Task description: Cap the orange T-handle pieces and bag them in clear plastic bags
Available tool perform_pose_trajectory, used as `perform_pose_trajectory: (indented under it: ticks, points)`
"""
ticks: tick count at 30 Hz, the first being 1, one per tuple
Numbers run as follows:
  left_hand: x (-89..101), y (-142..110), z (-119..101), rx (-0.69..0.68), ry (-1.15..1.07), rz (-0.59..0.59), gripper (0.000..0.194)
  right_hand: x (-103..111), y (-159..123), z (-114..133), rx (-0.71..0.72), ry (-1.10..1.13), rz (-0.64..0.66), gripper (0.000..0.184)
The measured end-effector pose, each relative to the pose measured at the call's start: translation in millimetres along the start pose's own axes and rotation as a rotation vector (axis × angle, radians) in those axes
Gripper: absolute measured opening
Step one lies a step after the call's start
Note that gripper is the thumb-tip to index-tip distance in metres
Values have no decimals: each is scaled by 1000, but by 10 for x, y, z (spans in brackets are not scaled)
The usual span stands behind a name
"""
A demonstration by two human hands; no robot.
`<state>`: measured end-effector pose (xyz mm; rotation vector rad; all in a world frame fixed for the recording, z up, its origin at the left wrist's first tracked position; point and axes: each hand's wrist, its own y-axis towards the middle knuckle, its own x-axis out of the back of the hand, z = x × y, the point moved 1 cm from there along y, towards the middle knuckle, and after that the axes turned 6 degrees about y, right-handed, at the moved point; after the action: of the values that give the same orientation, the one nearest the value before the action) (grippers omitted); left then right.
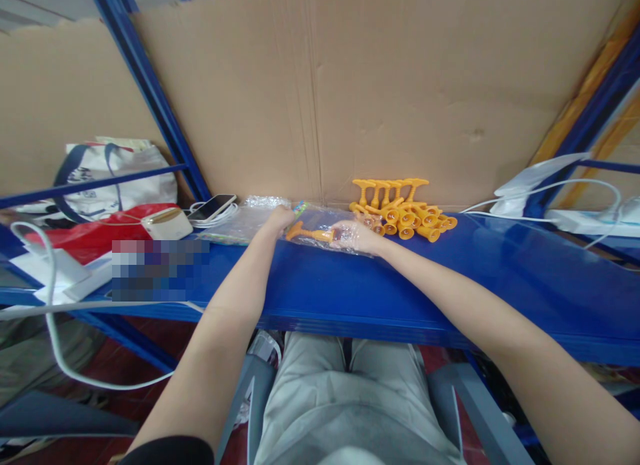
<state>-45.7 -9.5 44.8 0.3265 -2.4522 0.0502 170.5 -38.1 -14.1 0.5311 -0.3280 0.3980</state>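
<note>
My left hand (281,218) is closed on the edge of a clear plastic bag (320,218), close to a small strip of coloured print. An orange T-shaped plastic piece (310,234) lies within the bag, its crossbar towards the left. At its other end, the fingers of my right hand (356,234) close around it. Clear film shows over this hand; whether it is inside the bag or gripping through it, I cannot tell. Just beyond my right hand is a pile of similar orange pieces (406,218) with cup-shaped ends. Several more orange pieces (385,190) stand in a row behind.
Flat clear bags (233,228) lie left of my left hand. Farther left are a phone (214,209) on a coiled white cable, a pale box-like device (167,223), red plastic (115,228) and a cloth bag (117,178). Cardboard (320,91) rises behind the blue shelf (330,288).
</note>
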Motion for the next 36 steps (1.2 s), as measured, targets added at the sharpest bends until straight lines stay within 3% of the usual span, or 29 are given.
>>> perform_pose_trajectory:
  ticks: [3,9,13,17,22,28,32,36]
  points:
    - [5,22,19,18,16,-60,6,-30,-7,35,-17,1,-1,30]
    - [-23,17,76,51,-7,113,12,-88,-67,93,-146,182,-30,26]
    - [2,58,134,38,120,-14,25,-91,-55,117,-181,155,-50,19]
    - [51,83,208,-23,453,-165,37,25,2,144,-94,-92,-162,13]
    - [62,36,247,-23,546,-168,47,333,-44,223,-36,-578,-408,20]
    - [32,13,225,-18,603,-106,54,425,-187,239,-198,-989,-298,23]
    - [25,-25,202,-7,661,-127,57,365,-181,231,-214,-1069,-300,31]
    - [-3,-57,160,-133,708,-216,58,343,-162,249,-264,-1119,-285,33]
